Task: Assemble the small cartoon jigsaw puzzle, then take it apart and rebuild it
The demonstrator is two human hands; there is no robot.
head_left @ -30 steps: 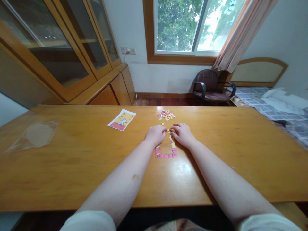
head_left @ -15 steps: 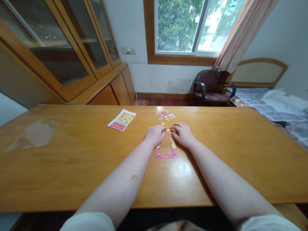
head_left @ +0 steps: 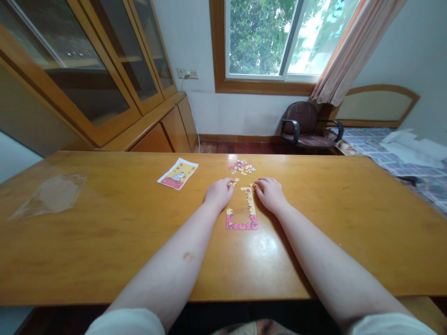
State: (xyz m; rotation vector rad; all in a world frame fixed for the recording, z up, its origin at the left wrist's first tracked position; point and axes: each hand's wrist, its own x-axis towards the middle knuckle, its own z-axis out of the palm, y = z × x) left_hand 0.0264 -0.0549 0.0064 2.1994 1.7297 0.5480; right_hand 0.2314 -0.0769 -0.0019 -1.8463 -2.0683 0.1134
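A partly joined jigsaw puzzle lies flat on the table, with a pink bottom edge, a yellow right side running up and a short left side. My left hand is beyond its upper left, fingers closed on a small yellow puzzle piece. At the upper right corner, my right hand pinches another yellow puzzle piece at its fingertips. Just past the left fingertips lies a loose yellow piece. Farther back is a heap of loose puzzle pieces, yellow, pink and white.
On the wooden table, a picture card lies left of the heap, and a clear plastic bag at the far left. Beyond the table stand a glass-door cabinet, an armchair and a bed.
Both hands have moved apart from the puzzle's top edge, the left one leftward, the right one slightly rightward. The top right corner of the puzzle is now uncovered.
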